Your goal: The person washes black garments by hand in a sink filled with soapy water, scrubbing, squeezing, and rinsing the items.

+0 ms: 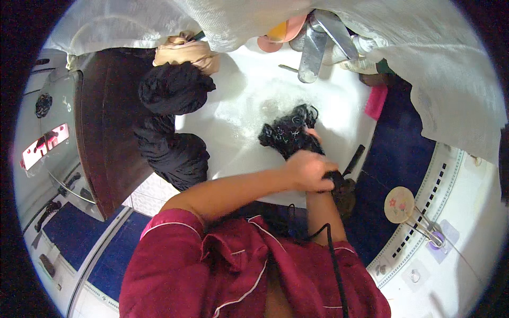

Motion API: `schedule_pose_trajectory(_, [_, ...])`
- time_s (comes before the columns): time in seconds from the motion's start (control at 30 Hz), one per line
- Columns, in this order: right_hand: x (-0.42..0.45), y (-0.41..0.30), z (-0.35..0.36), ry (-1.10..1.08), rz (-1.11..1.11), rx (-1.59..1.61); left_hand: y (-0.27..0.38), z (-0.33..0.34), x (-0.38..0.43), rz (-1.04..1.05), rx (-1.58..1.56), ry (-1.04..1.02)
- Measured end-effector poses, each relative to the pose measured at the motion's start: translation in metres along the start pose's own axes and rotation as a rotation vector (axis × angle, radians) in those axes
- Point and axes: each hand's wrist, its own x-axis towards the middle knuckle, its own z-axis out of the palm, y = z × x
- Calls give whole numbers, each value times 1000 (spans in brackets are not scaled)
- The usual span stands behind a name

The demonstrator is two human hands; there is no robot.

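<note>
A wet black fabric garment (288,133), with foam and water on it, is bunched over the white sink basin (242,147). My left arm crosses in front of my body, and my left hand (312,170) is closed on dark cloth above my right wrist. Beneath it, my right hand (314,135) grips the garment; mostly only its fingertips show past the cloth. Two balled-up black cloths (177,88) lie stacked along the left side of the basin. Behind them rests a beige cloth (189,55).
A metal faucet (312,53) stands at the back of the basin. Near the right rim are a pink cloth (375,102) and a black handle (354,159). A brown cabinet (113,131) flanks the left; a white curtain (254,20) hangs at the top. A black cable (334,258) crosses my shirt.
</note>
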Motion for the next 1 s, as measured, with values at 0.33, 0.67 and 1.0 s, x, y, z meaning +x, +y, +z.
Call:
schedule_pose_trajectory(0.33, [-79, -29, 68, 174, -396, -515, -150, -82, -22, -551, 944, 198])
schedule_pose_trajectory(0.67, [-4, 13, 31, 104, -503, -2543, -151, -9, -14, -440, 758, -147])
schedule_pose_trajectory(1.0, [-21, -17, 61, 436, -50, -552, -120, -43, 9, -571, -265, 385])
